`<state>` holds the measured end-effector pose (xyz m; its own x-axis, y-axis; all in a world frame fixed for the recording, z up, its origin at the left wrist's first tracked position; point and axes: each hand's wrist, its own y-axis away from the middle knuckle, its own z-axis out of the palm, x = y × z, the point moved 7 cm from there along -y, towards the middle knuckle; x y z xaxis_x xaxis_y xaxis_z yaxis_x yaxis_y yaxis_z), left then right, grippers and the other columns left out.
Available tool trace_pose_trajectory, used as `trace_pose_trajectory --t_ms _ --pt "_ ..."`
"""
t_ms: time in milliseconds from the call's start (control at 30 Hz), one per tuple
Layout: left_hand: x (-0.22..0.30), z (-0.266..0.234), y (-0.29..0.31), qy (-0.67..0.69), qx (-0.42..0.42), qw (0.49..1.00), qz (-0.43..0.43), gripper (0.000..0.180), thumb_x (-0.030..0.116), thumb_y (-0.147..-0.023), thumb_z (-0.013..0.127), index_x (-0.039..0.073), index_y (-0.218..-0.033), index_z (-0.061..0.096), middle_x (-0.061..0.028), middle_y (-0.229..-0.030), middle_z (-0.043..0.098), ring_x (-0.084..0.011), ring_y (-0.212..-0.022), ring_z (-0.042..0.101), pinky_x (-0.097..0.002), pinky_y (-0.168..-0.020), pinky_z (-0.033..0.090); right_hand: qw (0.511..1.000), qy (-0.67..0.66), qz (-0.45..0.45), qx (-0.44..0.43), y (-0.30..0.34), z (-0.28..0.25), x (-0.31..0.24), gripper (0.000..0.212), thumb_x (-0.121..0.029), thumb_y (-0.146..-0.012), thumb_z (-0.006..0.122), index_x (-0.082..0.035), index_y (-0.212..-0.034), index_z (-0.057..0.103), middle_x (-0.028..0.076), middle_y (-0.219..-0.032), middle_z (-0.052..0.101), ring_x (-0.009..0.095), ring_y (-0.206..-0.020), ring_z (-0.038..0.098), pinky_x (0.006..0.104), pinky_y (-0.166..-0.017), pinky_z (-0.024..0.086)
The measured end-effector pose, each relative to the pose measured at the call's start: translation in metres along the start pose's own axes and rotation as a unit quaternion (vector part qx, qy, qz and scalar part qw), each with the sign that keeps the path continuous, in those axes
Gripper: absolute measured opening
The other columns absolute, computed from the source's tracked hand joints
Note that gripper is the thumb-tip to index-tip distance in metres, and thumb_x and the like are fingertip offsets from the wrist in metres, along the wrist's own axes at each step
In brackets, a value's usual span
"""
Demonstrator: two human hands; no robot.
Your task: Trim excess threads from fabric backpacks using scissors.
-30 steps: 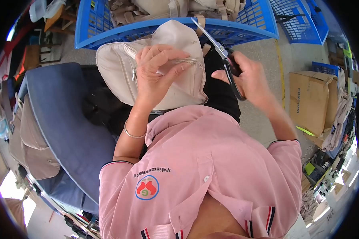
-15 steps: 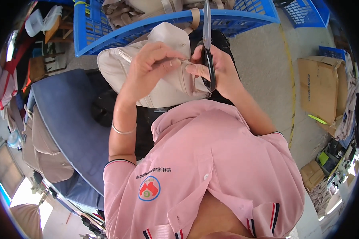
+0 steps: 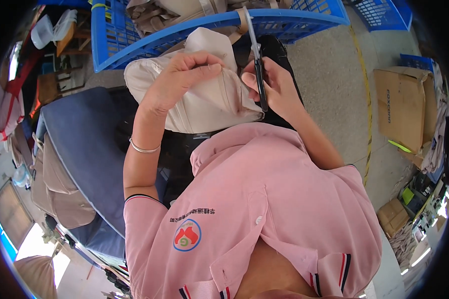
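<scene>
A cream cloth bag point(image 3: 204, 112) with stitched seams lies bunched across my lap. My left hand point(image 3: 182, 79) is over its left part, thumb and forefinger pinched together at a raised fold of the cloth. In my right hand point(image 3: 279, 89) is a pair of scissors point(image 3: 262, 82) with black handles. The scissors' metal blades point away from me, over the rim of a blue crate. The right fingers curl round the handles, with the thumb beside them, just right of the bag. The pinched fingertips partly hide the fold.
Beyond the bag stands the blue plastic crate point(image 3: 174, 37), holding beige cloth pieces and straps. A dark blue padded cushion point(image 3: 85, 144) is on the left, with beige bags point(image 3: 65, 199) beside it. On the right are a cardboard box point(image 3: 401, 107) and a yellow floor line point(image 3: 366, 99).
My hands have moved apart; the right thumb has come off the cloth. The scissors have turned slightly, and their tips have shifted left and nearer. My left elbow has swung outward.
</scene>
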<state>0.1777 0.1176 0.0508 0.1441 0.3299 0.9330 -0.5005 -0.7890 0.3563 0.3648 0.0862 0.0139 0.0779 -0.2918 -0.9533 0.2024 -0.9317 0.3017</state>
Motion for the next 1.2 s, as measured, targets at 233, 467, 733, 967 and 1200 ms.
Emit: trace_pose_trajectory --t_ms 233,467,733,967,1200 --pt "-0.001 -0.004 0.001 0.007 0.006 1.000 0.009 0.018 0.019 -0.094 0.067 0.004 -0.102 0.072 0.0062 -0.092 0.064 -0.0030 -0.089 0.053 -0.0195 -0.086 0.041 0.938 0.344 -0.035 -0.023 0.039 -0.018 -0.012 0.062 -0.057 -0.076 0.079 -0.003 -0.089 0.053 0.008 -0.068 0.055 0.026 -0.058 0.059 0.0357 -0.056 0.046" --pt "0.004 0.000 0.001 0.015 0.004 0.999 0.038 0.017 0.017 -0.094 0.067 0.003 -0.101 0.072 0.0067 -0.091 0.063 -0.0034 -0.089 0.051 -0.0186 -0.086 0.038 0.908 0.406 -0.091 -0.054 0.039 -0.020 -0.016 0.067 -0.062 -0.073 0.078 -0.002 -0.087 0.053 0.009 -0.065 0.056 0.028 -0.054 0.057 0.0381 -0.052 0.043" --pt "-0.001 -0.003 0.000 0.007 0.011 1.000 0.023 0.016 0.016 -0.094 0.066 0.003 -0.101 0.072 0.0063 -0.088 0.060 -0.0040 -0.084 0.047 -0.0193 -0.079 0.035 0.903 0.414 -0.087 -0.074 0.038 -0.022 -0.023 0.063 -0.057 -0.075 0.080 -0.002 -0.087 0.053 0.009 -0.062 0.055 0.026 -0.053 0.057 0.0367 -0.050 0.043" --pt "-0.003 -0.003 0.000 0.014 -0.004 1.000 0.027 0.015 0.015 -0.094 0.066 0.003 -0.101 0.073 0.0063 -0.087 0.061 -0.0040 -0.085 0.049 -0.0195 -0.082 0.037 0.900 0.416 -0.068 -0.112 0.037 -0.023 -0.026 0.065 -0.058 -0.075 0.079 -0.001 -0.090 0.053 0.010 -0.061 0.055 0.029 -0.053 0.058 0.0371 -0.052 0.045" --pt "-0.006 -0.005 -0.001 0.037 -0.002 0.999 0.027 0.015 0.015 -0.093 0.067 0.003 -0.101 0.073 0.0065 -0.089 0.061 -0.0039 -0.085 0.050 -0.0193 -0.083 0.038 0.890 0.436 -0.069 -0.114 0.035 -0.024 -0.028 0.063 -0.057 -0.077 0.077 0.000 -0.090 0.052 0.015 -0.064 0.059 0.035 -0.057 0.061 0.0395 -0.054 0.047"
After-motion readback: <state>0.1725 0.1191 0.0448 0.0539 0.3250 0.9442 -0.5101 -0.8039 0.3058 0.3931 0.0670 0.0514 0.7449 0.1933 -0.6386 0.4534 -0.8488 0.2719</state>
